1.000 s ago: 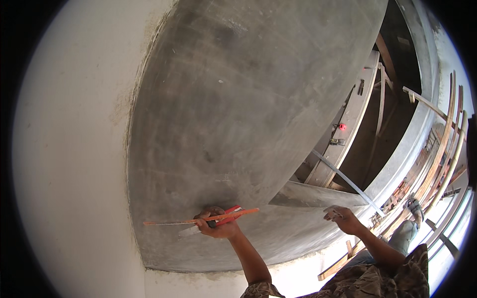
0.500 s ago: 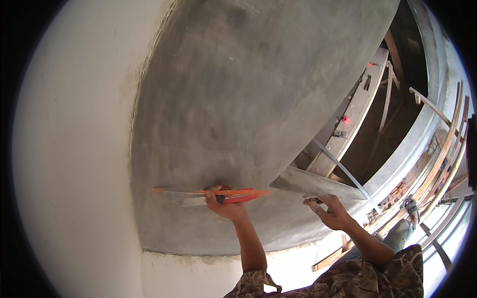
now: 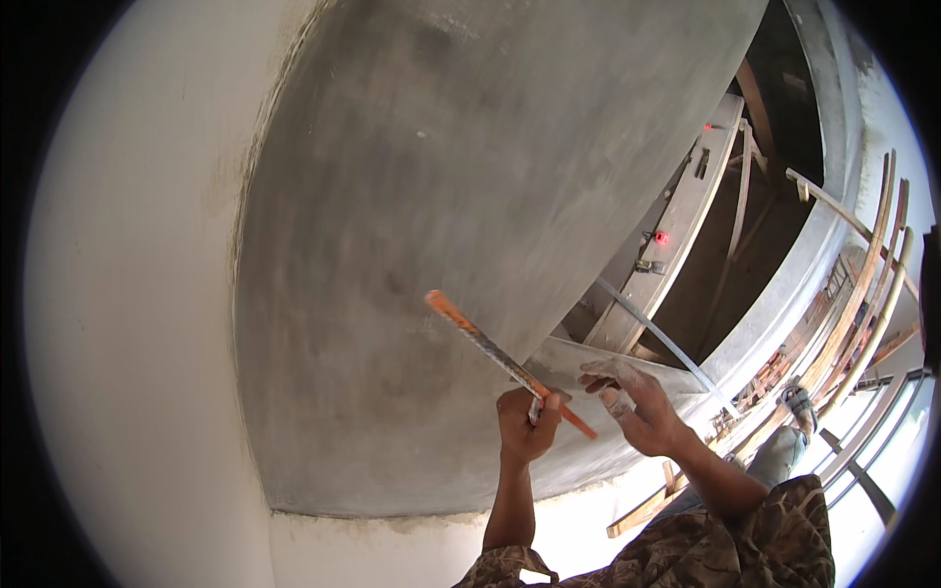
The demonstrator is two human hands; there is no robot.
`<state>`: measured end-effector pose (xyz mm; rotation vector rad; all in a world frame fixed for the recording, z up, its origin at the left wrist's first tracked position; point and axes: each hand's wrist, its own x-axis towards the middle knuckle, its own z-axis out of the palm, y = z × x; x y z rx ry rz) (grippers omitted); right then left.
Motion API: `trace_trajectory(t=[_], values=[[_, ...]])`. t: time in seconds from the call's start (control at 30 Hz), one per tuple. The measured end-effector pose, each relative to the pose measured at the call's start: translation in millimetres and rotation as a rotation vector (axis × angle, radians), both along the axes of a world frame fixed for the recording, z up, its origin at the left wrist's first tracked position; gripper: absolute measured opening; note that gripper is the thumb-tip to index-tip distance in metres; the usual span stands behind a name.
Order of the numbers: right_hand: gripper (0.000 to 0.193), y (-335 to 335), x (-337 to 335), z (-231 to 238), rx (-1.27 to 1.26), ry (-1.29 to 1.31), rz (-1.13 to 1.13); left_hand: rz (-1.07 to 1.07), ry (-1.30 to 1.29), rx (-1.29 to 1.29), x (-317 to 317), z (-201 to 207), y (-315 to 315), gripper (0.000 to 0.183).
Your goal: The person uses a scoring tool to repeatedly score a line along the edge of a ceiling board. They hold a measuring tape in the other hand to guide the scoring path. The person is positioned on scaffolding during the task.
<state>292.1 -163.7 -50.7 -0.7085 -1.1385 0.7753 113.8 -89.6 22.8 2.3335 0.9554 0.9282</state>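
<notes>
My left hand (image 3: 529, 425) is closed around a long narrow orange-and-grey strip (image 3: 480, 339), its far end slanting up and left over the smooth grey cement surface (image 3: 392, 196). A small pale piece shows by the thumb; the rest of what lies in the palm is hidden. To the right, my right hand (image 3: 642, 412) hovers close to the left one. Its dusty fingers are apart and hold nothing I can see.
A white wall (image 3: 147, 274) borders the grey surface on the left. At right, a plank (image 3: 676, 245) with small red-lit devices crosses a dark opening, and a metal straightedge (image 3: 657, 338) lies across its corner. Beyond are wooden poles (image 3: 858, 294) and a sandalled foot (image 3: 799, 402).
My left hand has moved right and turned, tilting the strip from level to diagonal. The red-handled tool held with it is now out of sight. My right hand's fingers have spread.
</notes>
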Motion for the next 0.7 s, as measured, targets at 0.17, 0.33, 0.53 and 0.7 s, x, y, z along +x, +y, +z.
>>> trace_trajectory(t=[0.17,0.33,0.53,0.7], values=[[0.031,4,-8,-17,-0.01,-0.036,-0.055,0.049,-0.134,-0.127,-3,-1,-6,0.026],[0.03,18,-23,-28,0.045,-0.122,0.091,-0.277,-0.381,-0.159,15,5,10,0.022],[0.031,20,-21,-13,0.068,-0.121,0.419,-0.223,-0.385,-0.217,36,13,-9,0.036],[0.029,2,-22,-23,-0.045,0.135,0.585,-0.069,-0.393,-0.497,32,-1,-26,0.026]])
